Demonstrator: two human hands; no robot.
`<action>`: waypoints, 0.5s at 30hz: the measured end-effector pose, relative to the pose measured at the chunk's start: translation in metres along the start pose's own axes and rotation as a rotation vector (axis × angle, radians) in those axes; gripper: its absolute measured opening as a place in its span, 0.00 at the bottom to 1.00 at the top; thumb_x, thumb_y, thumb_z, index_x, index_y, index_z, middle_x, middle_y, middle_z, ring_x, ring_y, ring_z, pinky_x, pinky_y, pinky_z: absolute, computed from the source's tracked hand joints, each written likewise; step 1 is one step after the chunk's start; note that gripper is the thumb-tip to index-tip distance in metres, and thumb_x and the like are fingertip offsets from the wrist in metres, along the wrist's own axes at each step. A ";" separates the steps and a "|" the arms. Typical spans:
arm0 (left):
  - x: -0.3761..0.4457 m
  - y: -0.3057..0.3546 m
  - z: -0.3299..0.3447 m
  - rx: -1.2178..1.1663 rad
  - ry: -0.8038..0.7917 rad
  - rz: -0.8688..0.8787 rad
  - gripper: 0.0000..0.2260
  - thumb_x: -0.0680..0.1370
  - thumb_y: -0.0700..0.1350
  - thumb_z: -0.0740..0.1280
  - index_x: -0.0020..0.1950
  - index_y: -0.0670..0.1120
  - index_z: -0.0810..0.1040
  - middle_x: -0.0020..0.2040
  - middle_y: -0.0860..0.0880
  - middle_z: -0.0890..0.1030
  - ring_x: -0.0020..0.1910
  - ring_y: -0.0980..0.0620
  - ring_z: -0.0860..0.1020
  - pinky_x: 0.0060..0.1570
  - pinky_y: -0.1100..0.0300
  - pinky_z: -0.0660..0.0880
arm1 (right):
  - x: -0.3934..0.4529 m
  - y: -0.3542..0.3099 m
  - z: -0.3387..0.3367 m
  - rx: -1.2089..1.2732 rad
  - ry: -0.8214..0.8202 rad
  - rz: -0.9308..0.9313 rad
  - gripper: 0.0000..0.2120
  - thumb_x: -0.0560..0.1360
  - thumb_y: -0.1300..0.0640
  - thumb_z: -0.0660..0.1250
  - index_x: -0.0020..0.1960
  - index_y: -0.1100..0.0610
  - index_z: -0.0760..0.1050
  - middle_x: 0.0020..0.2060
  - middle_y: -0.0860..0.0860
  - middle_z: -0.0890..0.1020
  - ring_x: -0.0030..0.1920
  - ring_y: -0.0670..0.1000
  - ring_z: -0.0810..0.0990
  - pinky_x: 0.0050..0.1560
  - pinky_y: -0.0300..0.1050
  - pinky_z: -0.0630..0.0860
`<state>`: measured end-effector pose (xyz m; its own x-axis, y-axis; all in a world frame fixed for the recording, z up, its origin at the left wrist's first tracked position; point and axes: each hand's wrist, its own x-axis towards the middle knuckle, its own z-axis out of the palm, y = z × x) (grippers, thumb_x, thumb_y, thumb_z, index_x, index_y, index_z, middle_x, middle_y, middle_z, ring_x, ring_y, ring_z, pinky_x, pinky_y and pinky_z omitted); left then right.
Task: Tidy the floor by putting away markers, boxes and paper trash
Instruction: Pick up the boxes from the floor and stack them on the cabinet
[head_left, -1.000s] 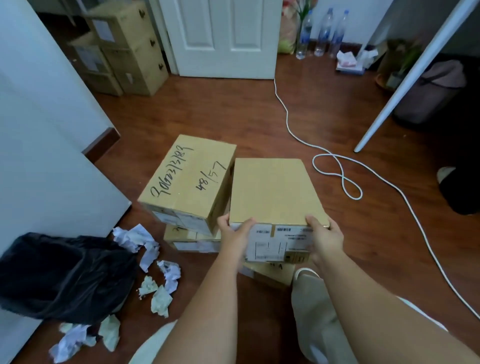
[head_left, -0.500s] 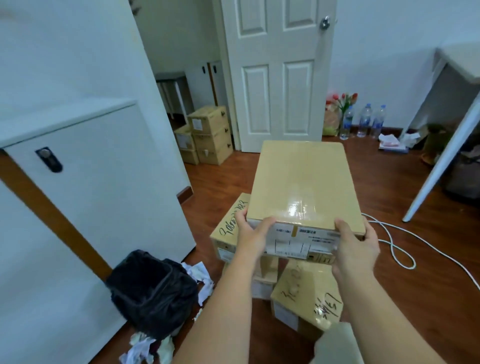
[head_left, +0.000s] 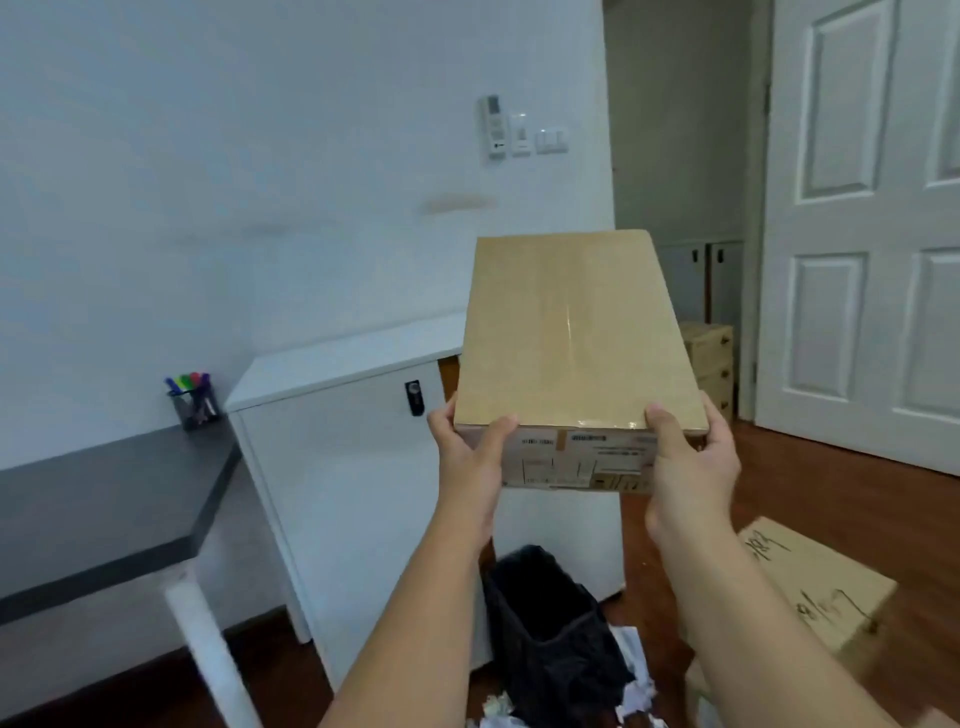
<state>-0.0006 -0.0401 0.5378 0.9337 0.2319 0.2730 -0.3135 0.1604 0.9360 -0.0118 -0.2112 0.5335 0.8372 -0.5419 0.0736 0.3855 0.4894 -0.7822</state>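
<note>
Your left hand (head_left: 470, 457) and right hand (head_left: 691, 462) clamp the near corners of a flat cardboard box (head_left: 574, 338), thumbs on its lid, holding it level in the air before the white cabinet (head_left: 337, 467). Below it stands a black-lined bin (head_left: 550, 623), contents unseen, with crumpled paper (head_left: 636, 686) on the floor around it. Markers (head_left: 188, 383) stand in a mesh cup (head_left: 195, 410) on the desk.
</note>
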 end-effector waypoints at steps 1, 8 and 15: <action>0.004 0.014 -0.019 0.002 0.046 0.035 0.23 0.75 0.46 0.71 0.63 0.55 0.62 0.59 0.50 0.74 0.55 0.50 0.77 0.53 0.47 0.78 | -0.007 0.004 0.022 -0.004 -0.061 0.023 0.26 0.72 0.56 0.72 0.68 0.45 0.70 0.58 0.48 0.80 0.55 0.51 0.81 0.55 0.52 0.80; 0.037 0.080 -0.134 -0.062 0.288 0.081 0.26 0.74 0.46 0.72 0.66 0.56 0.62 0.62 0.50 0.76 0.60 0.46 0.77 0.61 0.37 0.74 | -0.034 0.041 0.146 -0.151 -0.517 0.088 0.24 0.71 0.54 0.70 0.66 0.45 0.69 0.53 0.48 0.80 0.51 0.50 0.81 0.47 0.52 0.82; 0.087 0.120 -0.223 -0.113 0.281 0.100 0.24 0.78 0.42 0.66 0.72 0.53 0.64 0.59 0.51 0.79 0.57 0.47 0.78 0.44 0.42 0.77 | -0.015 0.083 0.264 -0.337 -0.841 0.104 0.17 0.72 0.61 0.67 0.55 0.43 0.74 0.50 0.42 0.81 0.54 0.51 0.81 0.50 0.56 0.82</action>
<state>0.0046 0.2128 0.6243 0.8176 0.5057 0.2753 -0.4333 0.2255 0.8726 0.1104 0.0178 0.6303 0.9189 0.2357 0.3164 0.2693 0.2111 -0.9396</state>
